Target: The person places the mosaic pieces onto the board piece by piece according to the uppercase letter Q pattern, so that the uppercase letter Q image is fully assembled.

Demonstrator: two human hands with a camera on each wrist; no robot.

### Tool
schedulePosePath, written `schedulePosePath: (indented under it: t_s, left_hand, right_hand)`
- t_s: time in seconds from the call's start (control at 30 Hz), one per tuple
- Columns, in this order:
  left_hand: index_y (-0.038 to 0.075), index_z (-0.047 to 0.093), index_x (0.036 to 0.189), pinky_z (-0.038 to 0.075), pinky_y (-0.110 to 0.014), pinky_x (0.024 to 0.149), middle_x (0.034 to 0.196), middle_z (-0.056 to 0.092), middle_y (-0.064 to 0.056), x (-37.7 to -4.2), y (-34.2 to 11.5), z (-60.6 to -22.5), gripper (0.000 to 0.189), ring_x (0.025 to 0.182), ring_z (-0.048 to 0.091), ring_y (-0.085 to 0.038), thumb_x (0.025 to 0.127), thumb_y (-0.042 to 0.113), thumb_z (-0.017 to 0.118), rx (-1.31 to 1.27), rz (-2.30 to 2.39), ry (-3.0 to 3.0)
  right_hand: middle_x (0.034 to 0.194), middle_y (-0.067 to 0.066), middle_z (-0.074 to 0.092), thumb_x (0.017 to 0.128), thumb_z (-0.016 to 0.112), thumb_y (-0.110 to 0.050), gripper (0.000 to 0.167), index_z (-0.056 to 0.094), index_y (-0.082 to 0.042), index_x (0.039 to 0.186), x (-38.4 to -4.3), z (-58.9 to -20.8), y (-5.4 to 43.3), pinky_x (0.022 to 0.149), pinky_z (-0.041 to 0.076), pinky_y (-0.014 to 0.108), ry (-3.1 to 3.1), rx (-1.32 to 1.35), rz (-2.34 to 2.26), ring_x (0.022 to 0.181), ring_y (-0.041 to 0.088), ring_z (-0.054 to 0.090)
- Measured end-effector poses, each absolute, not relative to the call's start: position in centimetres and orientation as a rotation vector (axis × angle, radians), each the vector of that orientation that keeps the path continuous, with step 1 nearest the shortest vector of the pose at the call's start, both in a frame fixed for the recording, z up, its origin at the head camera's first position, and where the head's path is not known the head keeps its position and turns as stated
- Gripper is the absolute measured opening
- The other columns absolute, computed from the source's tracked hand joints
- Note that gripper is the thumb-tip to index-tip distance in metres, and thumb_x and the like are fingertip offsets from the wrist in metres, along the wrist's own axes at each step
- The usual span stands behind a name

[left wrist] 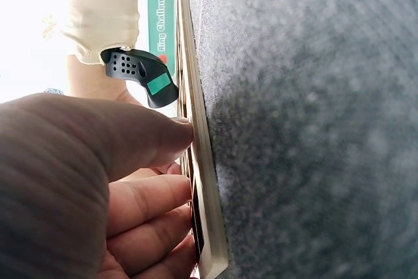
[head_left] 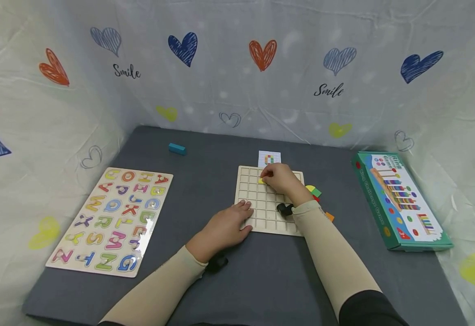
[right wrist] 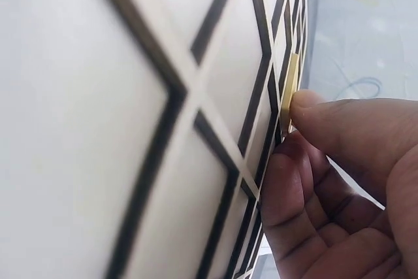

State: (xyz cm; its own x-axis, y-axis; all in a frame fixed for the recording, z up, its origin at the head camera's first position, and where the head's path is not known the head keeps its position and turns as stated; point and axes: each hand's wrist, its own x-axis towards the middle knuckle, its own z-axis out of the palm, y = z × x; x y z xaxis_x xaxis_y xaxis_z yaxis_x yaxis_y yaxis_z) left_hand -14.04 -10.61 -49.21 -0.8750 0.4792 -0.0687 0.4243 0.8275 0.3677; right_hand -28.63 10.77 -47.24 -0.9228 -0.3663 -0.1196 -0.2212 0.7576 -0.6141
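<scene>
Grey surface (head_left: 196, 194), hearts-printed curtain behind it.

Letter board (head_left: 72, 266) at left, its long side running away from the person. Green-edged box (head_left: 409, 199) far right, lying flat, well apart from the work.

Grid board (head_left: 259, 222) flat in the middle, between those two — the hands work here.

Left hand (head_left: 229, 225): fingers lie over the board's left side towards the near corner, thumb spread and touching the near edge; appears to steady it. Right hand (head_left: 281, 179): thumb and curled fingers pinch a small piece above the grid's far part. The two hands are well apart.

Pattern card (head_left: 269, 159) just beyond the board's far edge. Blue block (head_left: 177, 149) alone at the back. Loose pieces, green (head_left: 316, 193) and orange (head_left: 329, 217) among them, by the board's right side.

Yellow tile (head_left: 260, 180): at the right fingertips, far ahead and rightward of the left hand — right is clearly nearer. Edge-on at the wrist; long axis and full seating cannot be told.
</scene>
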Motion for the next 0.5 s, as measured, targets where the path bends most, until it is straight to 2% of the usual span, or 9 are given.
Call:
schedulePosePath:
  t_s: [0.3, 0.5]
  left_hand:
    - [0.012, 0.063, 0.156, 0.046, -0.047, 0.125, 0.169, 0.051, -0.007, -14.0, -10.4, -49.2, 0.054, 0.161, 0.044, -0.024, 0.107, 0.035, 0.070, 0.715, 0.519, 2.856]
    - [0.011, 0.062, 0.156, 0.045, -0.048, 0.126, 0.170, 0.050, -0.008, -13.9, -10.5, -48.9, 0.055, 0.161, 0.043, -0.024, 0.107, 0.034, 0.070, 0.702, 0.539, 2.839]
  right_hand:
    - [0.106, 0.011, 0.074, 0.106, 0.071, -0.014, 0.011, 0.079, -0.008, 0.110, -28.5, -47.5, 11.1, 0.089, 0.056, 0.044, 2.748, -0.482, -0.945, 0.095, 0.026, 0.068]
    - [0.115, 0.014, 0.074, 0.108, 0.070, -0.019, 0.022, 0.078, -0.005, 0.123, -27.1, -46.4, 13.2, 0.093, 0.058, 0.050, 2.783, -0.427, -1.121, 0.105, 0.031, 0.069]
